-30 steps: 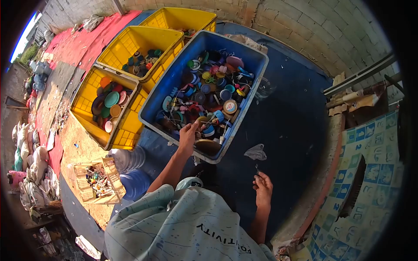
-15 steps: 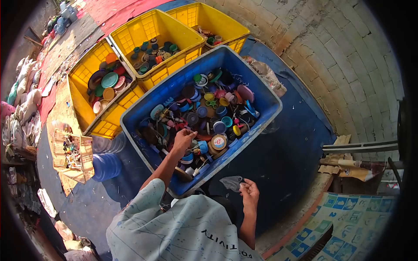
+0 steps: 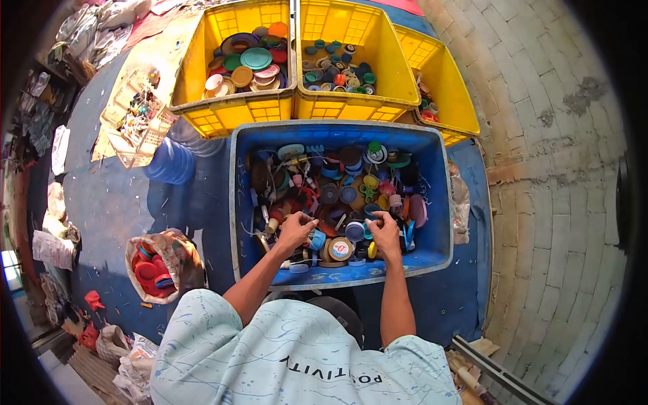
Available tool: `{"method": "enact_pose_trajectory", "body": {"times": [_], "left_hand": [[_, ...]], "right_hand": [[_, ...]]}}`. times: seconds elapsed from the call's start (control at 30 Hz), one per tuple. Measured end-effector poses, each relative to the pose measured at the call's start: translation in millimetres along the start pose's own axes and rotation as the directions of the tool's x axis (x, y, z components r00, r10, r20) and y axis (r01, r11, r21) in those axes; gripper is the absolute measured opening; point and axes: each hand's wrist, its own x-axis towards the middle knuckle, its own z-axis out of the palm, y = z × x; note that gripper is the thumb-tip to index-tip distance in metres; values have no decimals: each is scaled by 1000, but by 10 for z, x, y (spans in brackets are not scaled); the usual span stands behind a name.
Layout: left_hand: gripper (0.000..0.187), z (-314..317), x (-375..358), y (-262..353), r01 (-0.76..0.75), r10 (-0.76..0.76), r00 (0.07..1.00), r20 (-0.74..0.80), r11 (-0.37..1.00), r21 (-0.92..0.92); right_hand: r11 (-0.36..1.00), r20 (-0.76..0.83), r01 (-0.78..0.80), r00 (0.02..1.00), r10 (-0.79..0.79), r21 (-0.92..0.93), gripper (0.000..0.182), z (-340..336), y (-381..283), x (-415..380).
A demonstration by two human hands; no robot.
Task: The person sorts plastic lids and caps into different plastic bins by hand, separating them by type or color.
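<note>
Plastic lids point(image 3: 329, 194) lie heaped inside the blue bin point(image 3: 341, 277). Over its near half, the left hand point(image 3: 295, 231) is by a light-blue cap point(image 3: 317, 239), the right hand point(image 3: 385, 234) beside a blue-grey lid point(image 3: 354, 231); fingers curl nearly together, though I cannot tell if either grips anything. Light fingertip contact from above seems best. Lids face various ways; the heap's long axis runs left-right along the bin.

From here I can read black "POS" and "TIVITY" on the pale blue, patterned fabric shirt point(image 3: 297, 337), the lettering broken by a fold between them.
</note>
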Motion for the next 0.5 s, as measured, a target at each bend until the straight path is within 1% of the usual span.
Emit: {"method": "enact_pose_trajectory", "body": {"times": [0.07,0.1,0.17,0.2,0.23,0.3,0.33,0.37,0.43,0.47,0.5], "left_hand": [[32,25,66,-234,-40,37,997,-70,998,-42],[30,27,32,-221,-17,9,997,-75,995,-99],[28,-8,-93,-104,25,-44,995,-86,978,-205],[28,-12,-141,-61,-1,-25,993,-115,974,-228],[28,-3,-192,-24,-29,-8,989,-147,968,-250],[27,72,-225,-115,-101,32,975,-219,946,-308],[25,123,-257,-121,-102,12,964,-266,940,-326],[24,168,-291,-115,-104,-7,950,-312,935,-340],[23,287,-402,-61,-74,-69,923,-380,933,-351],[22,351,-437,-41,-55,-99,919,-382,926,-372],[22,428,-468,-34,-33,-131,916,-379,918,-396]], "right_hand": [[996,40,36,999,-33,-84,37,167,179,367],[998,91,3,996,3,-66,40,235,240,529],[981,72,55,997,-42,-185,43,386,389,768],[967,64,88,995,-75,-239,45,435,404,873],[946,83,95,994,-73,-309,54,458,387,958],[946,112,60,993,-25,-317,57,556,469,1126],[946,129,43,992,-2,-320,59,601,492,1207],[964,156,61,988,-21,-259,58,639,530,1270],[957,225,1,972,66,-288,54,670,504,1354],[952,252,-33,961,114,-304,52,683,502,1393],[956,244,-26,965,100,-293,50,715,543,1425]]}}
